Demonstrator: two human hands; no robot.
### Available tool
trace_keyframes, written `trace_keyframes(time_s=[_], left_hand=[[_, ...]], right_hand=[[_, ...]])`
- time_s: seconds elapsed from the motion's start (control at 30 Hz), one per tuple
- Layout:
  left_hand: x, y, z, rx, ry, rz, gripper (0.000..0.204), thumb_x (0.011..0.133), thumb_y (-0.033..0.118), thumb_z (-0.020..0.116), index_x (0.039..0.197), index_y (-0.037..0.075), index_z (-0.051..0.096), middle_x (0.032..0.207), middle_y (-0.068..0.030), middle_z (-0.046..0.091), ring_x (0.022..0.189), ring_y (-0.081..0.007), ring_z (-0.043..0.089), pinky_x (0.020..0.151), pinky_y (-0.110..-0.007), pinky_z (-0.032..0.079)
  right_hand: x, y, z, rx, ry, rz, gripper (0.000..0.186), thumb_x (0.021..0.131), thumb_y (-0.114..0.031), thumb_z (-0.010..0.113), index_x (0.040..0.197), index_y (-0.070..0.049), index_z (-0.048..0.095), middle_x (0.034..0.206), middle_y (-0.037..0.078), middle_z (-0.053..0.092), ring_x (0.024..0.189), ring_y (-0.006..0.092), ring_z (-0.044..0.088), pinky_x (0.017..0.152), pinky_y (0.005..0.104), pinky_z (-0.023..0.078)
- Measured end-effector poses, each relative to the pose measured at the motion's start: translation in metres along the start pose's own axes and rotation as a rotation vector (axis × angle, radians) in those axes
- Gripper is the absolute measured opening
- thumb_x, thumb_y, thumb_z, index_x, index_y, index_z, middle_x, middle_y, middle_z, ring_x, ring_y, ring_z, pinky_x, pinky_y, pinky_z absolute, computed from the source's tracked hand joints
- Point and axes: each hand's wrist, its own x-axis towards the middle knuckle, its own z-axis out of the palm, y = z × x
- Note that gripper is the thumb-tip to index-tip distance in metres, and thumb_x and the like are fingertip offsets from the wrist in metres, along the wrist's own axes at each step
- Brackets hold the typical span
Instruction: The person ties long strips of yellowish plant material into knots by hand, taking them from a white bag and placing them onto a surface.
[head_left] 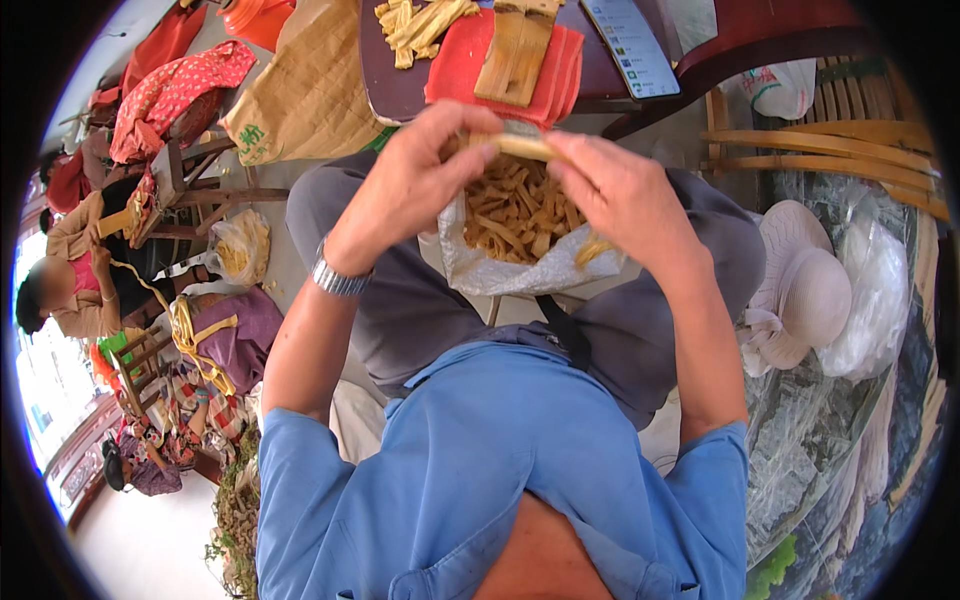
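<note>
1 white sack (520, 278) between the knees, brown strips (515, 215) inside, too many to count. Over its far rim, left hand (420, 170) and right hand (625, 195), fingers pinching 1 pale strip (523, 147), one end each. Beyond: 1 table (393, 92), 1 wooden board (515, 55) on red cloth (455, 70), 1 phone (632, 48).

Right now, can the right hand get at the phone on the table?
Probably yes: the phone lies uncovered on the table, beyond the right hand, though that hand is holding a pale strip.
</note>
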Motion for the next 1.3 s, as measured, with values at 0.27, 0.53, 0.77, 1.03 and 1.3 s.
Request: trace_keyframes(time_s=[0.27,0.53,0.77,1.03,1.3], left_hand=[[0.094,-0.024,-0.011,0.288,0.284,0.188,0.021,0.092,0.02,0.071,0.109,0.006,0.074,0.097,-0.0054,0.069,0.09,-0.0151,0.066,0.081,-0.028,0.052],[0.104,-0.039,0.0,0.525,0.308,0.085,0.025,0.087,0.025,0.073,0.105,0.008,0.075,0.099,-0.0135,0.07,0.091,-0.0256,0.069,0.083,-0.034,0.053],[0.067,-0.042,-0.004,0.178,0.218,-0.08,0.031,0.097,0.029,0.064,0.113,0.004,0.072,0.098,-0.0058,0.07,0.088,-0.0144,0.066,0.076,-0.028,0.052],[-0.054,-0.058,0.038,-0.353,0.102,-0.226,0.045,0.105,0.04,0.053,0.123,0.001,0.064,0.101,-0.0047,0.067,0.09,-0.0112,0.06,0.083,-0.026,0.049],[-0.111,-0.072,0.099,-1.456,-0.314,-0.783,0.044,0.105,0.045,0.047,0.108,0.005,0.063,0.088,-0.0046,0.067,0.075,-0.0131,0.066,0.062,-0.026,0.055]], right_hand=[[0.063,0.058,0.017,-0.203,0.094,0.13,0.018,0.094,-0.019,0.063,0.108,-0.009,0.069,0.088,0.011,0.068,0.082,0.0318,0.068,0.069,0.0422,0.056],[0.057,0.061,0.048,-0.32,0.002,0.223,0.008,0.09,-0.012,0.06,0.088,-0.005,0.064,0.081,0.016,0.067,0.078,0.0358,0.069,0.071,0.0442,0.056],[0.029,0.049,0.049,-0.227,0.01,0.253,0.016,0.094,-0.015,0.062,0.105,-0.004,0.064,0.094,0.018,0.068,0.086,0.0366,0.068,0.073,0.0467,0.055],[-0.05,-0.016,0.046,0.348,0.115,0.436,0.027,0.095,-0.023,0.068,0.114,-0.004,0.063,0.098,0.019,0.069,0.09,0.0353,0.069,0.075,0.0393,0.055],[-0.093,-0.092,0.057,0.174,-0.014,-0.116,0.028,0.074,-0.01,0.075,0.102,-0.012,0.073,0.106,0.002,0.069,0.102,0.0205,0.066,0.086,0.0366,0.053]])
